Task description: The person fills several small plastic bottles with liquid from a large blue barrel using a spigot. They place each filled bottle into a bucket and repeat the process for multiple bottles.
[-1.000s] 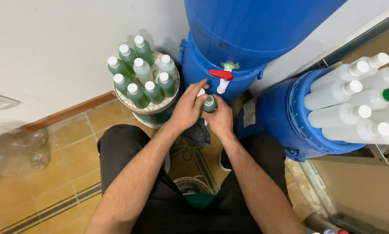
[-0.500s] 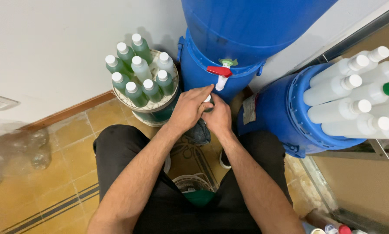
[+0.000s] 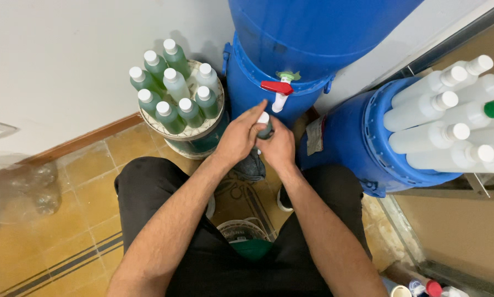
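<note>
The left hand (image 3: 240,137) and right hand (image 3: 278,147) meet in front of the knees, both closed around a small green plastic bottle with a white screw cap (image 3: 264,125); the left fingers lie over its top, the right hand wraps its body from the other side, so only the cap and a sliver of the green shoulder show between them. The bottle sits just below the red-and-white tap (image 3: 278,91) of a tall, smooth blue plastic drum (image 3: 307,49), with a small gap between cap and spout. To the left, close beside the left wrist, a round pale woven basket (image 3: 203,130) holds upright green bottles with white caps (image 3: 175,88), packed tight. To the right, well apart from the hands, a second blue drum (image 3: 362,148) lies tilted, filled with white plastic bottles (image 3: 445,126). Open room lies only toward the person's lap and the glossy yellow-brown floor tiles (image 3: 76,231) at the left.
</note>
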